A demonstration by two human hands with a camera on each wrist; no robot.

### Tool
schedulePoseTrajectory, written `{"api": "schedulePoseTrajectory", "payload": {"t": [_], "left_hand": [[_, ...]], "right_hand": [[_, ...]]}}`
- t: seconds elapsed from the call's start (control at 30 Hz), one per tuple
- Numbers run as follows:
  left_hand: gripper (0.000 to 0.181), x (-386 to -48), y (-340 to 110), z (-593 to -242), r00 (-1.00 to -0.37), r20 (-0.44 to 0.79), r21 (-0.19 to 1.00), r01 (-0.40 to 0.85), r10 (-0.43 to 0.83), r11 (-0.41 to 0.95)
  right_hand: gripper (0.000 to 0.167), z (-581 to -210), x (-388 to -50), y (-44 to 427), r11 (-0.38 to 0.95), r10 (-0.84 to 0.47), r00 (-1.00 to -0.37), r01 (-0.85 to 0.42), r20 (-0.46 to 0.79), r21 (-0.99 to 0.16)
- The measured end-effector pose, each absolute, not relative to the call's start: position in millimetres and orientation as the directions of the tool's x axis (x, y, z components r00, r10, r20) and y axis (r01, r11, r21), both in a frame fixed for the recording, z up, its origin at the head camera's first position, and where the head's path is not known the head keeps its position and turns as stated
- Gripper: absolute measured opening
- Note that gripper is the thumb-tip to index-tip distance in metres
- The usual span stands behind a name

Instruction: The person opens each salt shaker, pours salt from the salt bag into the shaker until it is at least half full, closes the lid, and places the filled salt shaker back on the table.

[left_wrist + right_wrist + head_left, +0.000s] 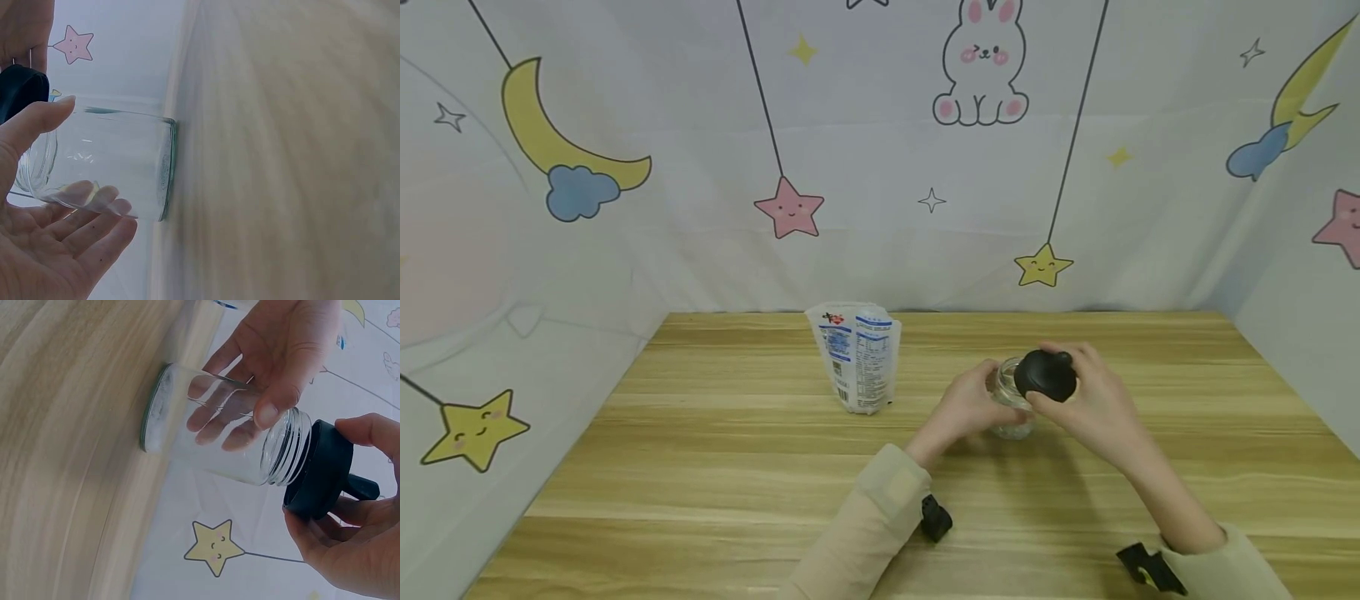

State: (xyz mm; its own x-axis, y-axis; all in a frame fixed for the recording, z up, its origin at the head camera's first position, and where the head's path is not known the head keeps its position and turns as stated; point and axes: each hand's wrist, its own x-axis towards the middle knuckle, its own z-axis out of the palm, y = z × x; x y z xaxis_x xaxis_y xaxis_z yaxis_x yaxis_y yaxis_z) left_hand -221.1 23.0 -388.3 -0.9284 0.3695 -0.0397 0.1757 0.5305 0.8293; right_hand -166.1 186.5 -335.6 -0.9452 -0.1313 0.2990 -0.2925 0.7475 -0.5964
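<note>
A clear glass jar (1015, 431) with a threaded neck stands upright on the table. My left hand (968, 404) grips it, the thumb near the neck and the fingers around the far side, seen through the glass (119, 147). With thumb and fingers, my right hand (1101, 408) holds a black round lid (1042, 375) by its rim; a small spout or knob sticks out of its top. In the right wrist view the lid (322, 472) is tilted at the jar's mouth, with the glass threads showing beside it. Whether the two touch, I cannot tell.
A white printed pouch (865, 367) with blue and red lettering stands upright on the wooden table (700, 467), left of the hands. Behind the table hangs a white cloth (865, 267) with stars, moons and a rabbit. Black straps (936, 518) sit at the wrists.
</note>
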Motion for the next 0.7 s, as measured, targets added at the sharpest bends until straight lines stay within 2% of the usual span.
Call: {"api": "schedulePoseTrajectory", "payload": {"t": [0.5, 0.7], "left_hand": [[0.07, -220.9, 23.4, -386.8, -0.927, -0.021, 0.834, 0.191, 0.374, 0.518], [0.07, -221.7, 23.1, -389.3, -0.928, -0.012, 0.839, 0.193, 0.372, 0.51]], "right_hand": [[0.06, -338.5, -158.2, 194.1, 0.769, -0.115, -0.933, -0.3, 0.341, -0.564], [0.061, -337.4, -156.5, 197.4, 0.766, -0.095, -0.945, -0.271, 0.314, -0.583]]}}
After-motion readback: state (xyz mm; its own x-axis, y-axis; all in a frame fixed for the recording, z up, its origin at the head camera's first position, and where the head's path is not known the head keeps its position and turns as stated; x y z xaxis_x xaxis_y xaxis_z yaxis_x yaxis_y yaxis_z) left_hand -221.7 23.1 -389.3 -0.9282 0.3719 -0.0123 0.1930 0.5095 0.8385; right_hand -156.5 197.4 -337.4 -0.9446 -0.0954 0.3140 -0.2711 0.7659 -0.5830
